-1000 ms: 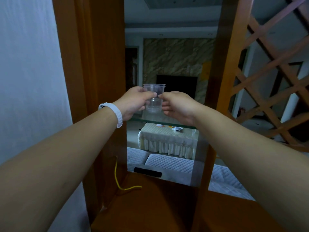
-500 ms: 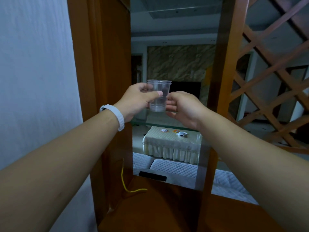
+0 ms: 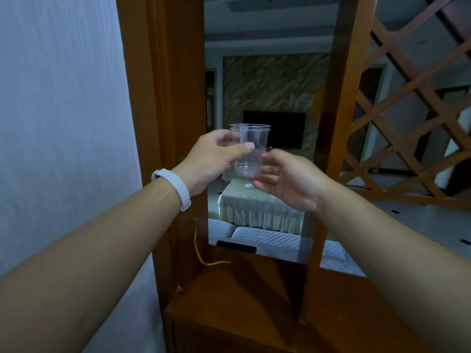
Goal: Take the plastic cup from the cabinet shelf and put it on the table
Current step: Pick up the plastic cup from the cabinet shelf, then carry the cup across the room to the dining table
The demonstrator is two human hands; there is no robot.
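Observation:
A clear plastic cup is upright in the air, in the opening of the wooden cabinet. My left hand, with a white band on its wrist, pinches the cup's left side between thumb and fingers. My right hand cups the base from the right, thumb on the cup's side and fingers curled under it. A second rim line shows at the top, so it may be two nested cups. Through the opening, in the room beyond, stands a table with a pale cloth.
The cabinet's wooden top lies below my arms, with a yellow wire and a black flat object at its back. A wooden post and lattice screen stand to the right, a white wall to the left.
The cup has risen a little and come toward me, held in both hands. My right hand has dropped from the cup's side to its base.

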